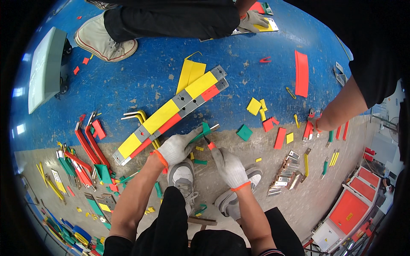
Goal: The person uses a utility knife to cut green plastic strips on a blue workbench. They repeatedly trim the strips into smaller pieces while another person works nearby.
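My left hand (175, 148), in a white knit glove, grips a narrow metal bar with a green sleeve (207, 129). Its bare tip points to the upper right. A red-handled knife (211, 145) is in my gloved right hand (229, 164), its dark blade against or just beside the green sleeve; contact is hard to make out. Beyond my hands, a long metal busbar with yellow sleeves (161, 117) lies slanted along a similar busbar with red sleeves (169, 123). Bent yellow-sleeved bars (141, 117) stick out from under them.
Green (244, 132), yellow (254, 106) and red sleeve scraps (280, 138) litter the floor. Bare metal brackets (284, 174) are heaped at right; red bent bars (86, 144) lie left. Co-workers' hands, one gloved (254, 21), another (314, 123) at right, touch other bars.
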Available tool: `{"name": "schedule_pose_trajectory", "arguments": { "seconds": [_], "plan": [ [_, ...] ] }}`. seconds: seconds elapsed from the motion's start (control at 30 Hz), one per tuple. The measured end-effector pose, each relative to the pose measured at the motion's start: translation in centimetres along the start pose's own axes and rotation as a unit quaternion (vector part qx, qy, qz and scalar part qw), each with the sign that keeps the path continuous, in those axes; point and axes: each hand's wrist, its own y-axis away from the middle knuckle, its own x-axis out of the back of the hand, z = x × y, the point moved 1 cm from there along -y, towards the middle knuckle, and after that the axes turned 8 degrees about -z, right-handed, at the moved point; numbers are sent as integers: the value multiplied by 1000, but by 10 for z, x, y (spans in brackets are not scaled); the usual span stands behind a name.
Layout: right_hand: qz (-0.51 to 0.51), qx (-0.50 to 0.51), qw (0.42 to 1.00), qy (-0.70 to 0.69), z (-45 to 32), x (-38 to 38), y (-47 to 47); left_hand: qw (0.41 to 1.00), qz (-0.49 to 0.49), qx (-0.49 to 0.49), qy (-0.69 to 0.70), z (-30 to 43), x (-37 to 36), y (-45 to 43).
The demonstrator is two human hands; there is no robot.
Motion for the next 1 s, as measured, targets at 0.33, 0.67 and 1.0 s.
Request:
{"name": "schedule_pose_trajectory", "arguments": {
  "seconds": [0.33,0.67,1.0],
  "plan": [
    [-10,186,946,266,22,3,2,999,7,-7,-31,1,-10,0],
    [-8,202,930,307,24,4,7,999,11,-11,-41,7,-13,-1],
    [5,227,939,260,20,-3,11,996,46,-26,-69,1,-20,1]
  ]
}}
